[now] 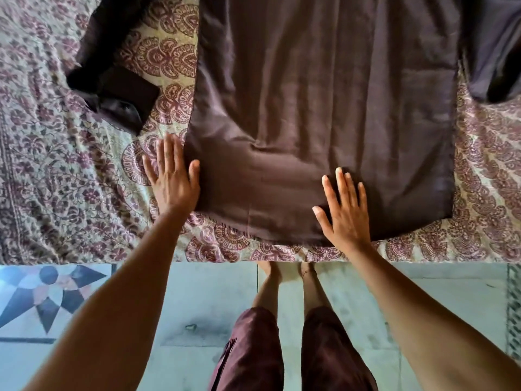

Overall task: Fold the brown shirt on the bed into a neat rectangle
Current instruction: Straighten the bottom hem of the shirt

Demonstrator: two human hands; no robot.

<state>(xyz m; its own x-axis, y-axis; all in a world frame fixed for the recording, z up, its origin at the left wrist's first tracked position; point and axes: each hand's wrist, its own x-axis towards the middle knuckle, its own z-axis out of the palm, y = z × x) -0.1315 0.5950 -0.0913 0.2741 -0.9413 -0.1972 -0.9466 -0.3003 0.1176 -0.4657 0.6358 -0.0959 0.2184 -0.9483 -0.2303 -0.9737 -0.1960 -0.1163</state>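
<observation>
The brown shirt point(324, 108) lies spread flat on the patterned bed cover point(70, 165), its hem near the bed's front edge. One sleeve point(112, 80) stretches out to the left with its cuff turned over, the other sleeve point(493, 52) lies at the far right. My left hand point(173, 176) rests flat with straight fingers at the shirt's lower left edge, thumb on the fabric. Flat on the hem right of centre lies my right hand point(345, 210), fingers spread and straight.
The bed's front edge point(84, 261) runs across the frame just below the shirt hem. Below it is a pale tiled floor point(183, 306) with a star pattern at left. My bare feet point(284, 273) stand close against the bed.
</observation>
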